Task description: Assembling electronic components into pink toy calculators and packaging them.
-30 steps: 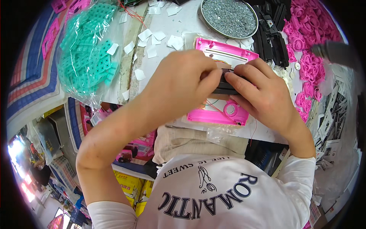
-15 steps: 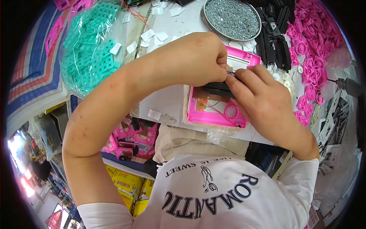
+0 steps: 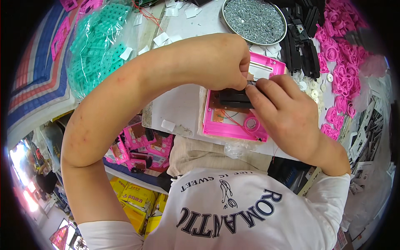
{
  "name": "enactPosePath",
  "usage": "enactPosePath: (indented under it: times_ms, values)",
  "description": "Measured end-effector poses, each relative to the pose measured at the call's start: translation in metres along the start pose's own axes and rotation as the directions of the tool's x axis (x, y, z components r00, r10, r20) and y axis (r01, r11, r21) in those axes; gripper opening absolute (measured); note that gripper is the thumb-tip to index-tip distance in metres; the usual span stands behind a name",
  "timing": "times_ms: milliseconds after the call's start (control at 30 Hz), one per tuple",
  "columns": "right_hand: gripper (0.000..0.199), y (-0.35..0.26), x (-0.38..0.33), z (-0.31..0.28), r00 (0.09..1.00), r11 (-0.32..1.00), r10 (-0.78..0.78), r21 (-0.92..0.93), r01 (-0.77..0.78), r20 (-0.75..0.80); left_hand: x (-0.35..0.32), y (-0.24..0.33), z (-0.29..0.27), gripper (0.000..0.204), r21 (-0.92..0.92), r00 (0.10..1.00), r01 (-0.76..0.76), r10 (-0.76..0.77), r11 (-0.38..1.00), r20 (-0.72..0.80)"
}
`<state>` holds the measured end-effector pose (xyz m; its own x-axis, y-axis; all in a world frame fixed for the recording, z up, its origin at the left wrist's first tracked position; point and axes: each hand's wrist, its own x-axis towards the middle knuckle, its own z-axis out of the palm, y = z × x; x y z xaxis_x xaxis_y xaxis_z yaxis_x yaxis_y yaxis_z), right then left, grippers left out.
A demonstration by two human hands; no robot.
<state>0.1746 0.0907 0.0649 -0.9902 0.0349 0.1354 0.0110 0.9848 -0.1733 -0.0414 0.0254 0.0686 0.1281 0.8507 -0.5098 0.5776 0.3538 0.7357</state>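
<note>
A pink plastic case [image 3: 212, 128] lies on the worktable, with a brown circuit board, thin red wires and a round ring inside it. Across its middle sits a long black plastic part [image 3: 235, 99]. My left hand [image 3: 225, 62] reaches over from the left, fingers curled closed at the upper edge of the black part; its fingertips are mostly hidden. From the right, my right hand [image 3: 285, 114] grips the right end of that part, thumb and index finger close to the left fingertips. Whatever small piece may lie between the fingers is hidden.
Beyond the case stands a round metal tray [image 3: 225, 21] of small screws. Black plastic parts [image 3: 306, 54] and a heap of pink rings [image 3: 339, 54] lie right. At left is a clear bag of green pieces [image 3: 98, 54]. More pink cases [image 3: 143, 143] sit below the table edge.
The hanging dark tool at the right has swung up and away and is blurred now. My left elbow has shifted outward and slightly down. Both hands stay at the black part.
</note>
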Motion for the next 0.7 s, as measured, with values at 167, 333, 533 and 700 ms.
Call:
enactPosePath:
  times_ms: [167,333,533,700]
  values:
    - [0.031,0.004,0.004,-0.005,1.0,0.999,0.011,0.046,-0.013,0.027,-0.001,0.001,0.002,0.016,0.027,1.0,-0.02,0.021,0.999,-0.017]
    - [0.048,0.011,0.001,-0.009,0.999,0.994,0.012,0.112,-0.017,0.048,-0.001,-0.001,0.009,0.016,0.126,0.986,-0.128,0.14,0.984,-0.093]
    - [0.047,-0.007,0.003,-0.009,0.997,0.997,0.043,-0.072,-0.039,0.067,0.006,0.006,0.004,0.015,0.123,1.0,0.005,-0.004,0.992,-0.013]
    - [0.051,0.006,0.009,-0.009,0.999,0.996,-0.008,0.087,0.004,0.047,0.006,0.004,-0.003,0.014,0.106,0.999,0.02,-0.023,0.994,0.027]
